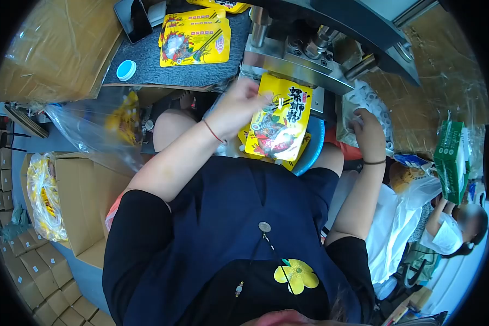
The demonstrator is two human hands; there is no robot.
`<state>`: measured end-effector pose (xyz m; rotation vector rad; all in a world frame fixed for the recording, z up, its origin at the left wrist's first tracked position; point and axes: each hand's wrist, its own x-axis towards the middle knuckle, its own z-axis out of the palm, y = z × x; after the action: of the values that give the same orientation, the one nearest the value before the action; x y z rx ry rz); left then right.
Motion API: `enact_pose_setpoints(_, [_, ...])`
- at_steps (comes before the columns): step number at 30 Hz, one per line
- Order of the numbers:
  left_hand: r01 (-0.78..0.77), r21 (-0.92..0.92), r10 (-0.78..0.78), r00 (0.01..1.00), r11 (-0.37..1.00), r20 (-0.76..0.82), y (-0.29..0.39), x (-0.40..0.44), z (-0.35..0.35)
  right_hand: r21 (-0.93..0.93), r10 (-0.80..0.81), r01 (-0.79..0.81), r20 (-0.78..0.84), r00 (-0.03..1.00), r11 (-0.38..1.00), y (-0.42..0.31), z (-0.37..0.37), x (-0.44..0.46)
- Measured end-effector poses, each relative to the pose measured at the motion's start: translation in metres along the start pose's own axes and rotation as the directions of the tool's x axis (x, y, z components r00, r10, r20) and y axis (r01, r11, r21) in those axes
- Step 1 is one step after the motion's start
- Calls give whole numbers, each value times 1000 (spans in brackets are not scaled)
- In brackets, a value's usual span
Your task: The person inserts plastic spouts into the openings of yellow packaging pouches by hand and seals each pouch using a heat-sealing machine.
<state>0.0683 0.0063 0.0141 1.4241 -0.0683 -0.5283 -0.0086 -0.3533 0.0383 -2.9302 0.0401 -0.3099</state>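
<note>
The left hand (pixel 242 103) is pinching the upper left edge of a yellow pouch (pixel 280 118), just beside the metal machine (pixel 299 54) and over a blue basin (pixel 316 144). The pouch is looking flat and glossy, showing large black characters and a food picture. The right hand (pixel 368 130) is reaching beside white round pieces (pixel 377 100); I cannot tell its grasp.

Right hand (pixel 368 133): fingertips blurred near white rings (pixel 383 111), so we can't tell grip. Yellow pouch (pixel 280 122): small print too small for us; hides most of pouches beneath (pixel 305 145). Blue basin (pixel 315 144) partly covered. Press machine (pixel 304 54), phone (pixel 134 20) cut off by top edge. Co-worker's head (pixel 472 221) blurred. Carton stacks (pixel 38 261) lost in dark rim.
</note>
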Motion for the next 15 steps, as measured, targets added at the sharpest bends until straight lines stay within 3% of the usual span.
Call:
enact_pose_setpoints(1, [-90, 190, 125, 976, 978, -177, 7, 2, -11, 13, -1, 1, -26, 1000, 1000, 0, 1, 0])
enact_pose_setpoints(2, [-273, 480, 439, 855, 834, -276, 11, 15, -35, 26, 0, 1, -49, 999, 1000, 2, 3, -2])
enact_pose_setpoints(3, [-346, 738, 717, 647, 580, -260, 13, 33, -67, 39, 1, 1, -67, 998, 999, 2, 4, -5])
enact_pose_setpoints(4, [-229, 939, 828, 553, 257, -91, 10, 51, -99, 65, 42, -37, -73, 996, 997, -2, 3, -8])
enact_pose_setpoints(5, [-63, 993, 866, 485, -103, 121, 6, 60, -122, 91, 81, -73, -81, 993, 993, -9, 0, -10])
enact_pose_setpoints(6, [-102, 993, 603, 797, 60, 45, 4, 48, -127, 116, 119, -108, -92, 989, 987, -15, -4, -9])
enact_pose_setpoints(9, [-289, 929, 626, 687, -230, 369, -8, -5, -104, 169, 4, 25, -173, 985, 985, -28, -14, -10])
enact_pose_setpoints(10, [-338, 930, 618, 703, -146, 353, -10, -15, -101, 180, -34, 74, -218, 975, 981, -34, -15, -11])
enact_pose_setpoints(13, [-370, 848, 695, 719, 380, 3, -17, -35, -99, 252, -136, 217, -305, 943, 943, -70, -10, -11])
enact_pose_setpoints(14, [-368, 577, 530, 837, 729, -136, -11, -39, -90, 334, -160, 229, -222, 962, 914, -87, -10, -11])
enact_pose_setpoints(15, [-371, 549, 476, 877, 749, -57, -14, -40, -83, 415, -193, 234, -138, 971, 879, -103, -10, -12])
